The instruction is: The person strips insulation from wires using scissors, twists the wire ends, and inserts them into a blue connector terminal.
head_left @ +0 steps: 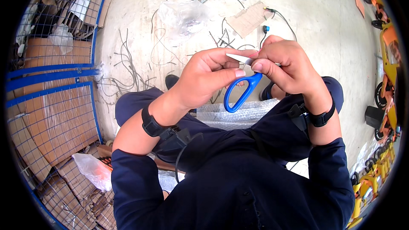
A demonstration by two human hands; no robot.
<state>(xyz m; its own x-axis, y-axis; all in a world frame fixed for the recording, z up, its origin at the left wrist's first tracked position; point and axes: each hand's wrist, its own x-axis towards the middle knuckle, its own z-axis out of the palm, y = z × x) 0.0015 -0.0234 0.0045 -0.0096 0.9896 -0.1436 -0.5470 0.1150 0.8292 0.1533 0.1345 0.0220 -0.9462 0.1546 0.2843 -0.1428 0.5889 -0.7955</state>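
Blue-handled scissors [243, 95] are between my hands. Their pale blade [240, 58] points left and one handle loop hangs down. My right hand [291, 64] is closed, its thumb pressing on the scissors near the base of the blade. Curled in from the left, my left hand [203, 76] has its index finger along the blade and its thumb beside the blue handle; what it grips is hidden. A thin red wire [254, 54] shows at the fingertips. A black cable with a blue connector [266, 29] extends above the right hand.
Cut black cable pieces [222, 38], clear plastic [183, 17] and a cardboard piece [248, 19] lie on the floor. Bubble wrap [234, 114] lies between my legs. A blue mesh cage [53, 74] with cardboard stands left; yellow-orange wheeled equipment [390, 51] lines the right.
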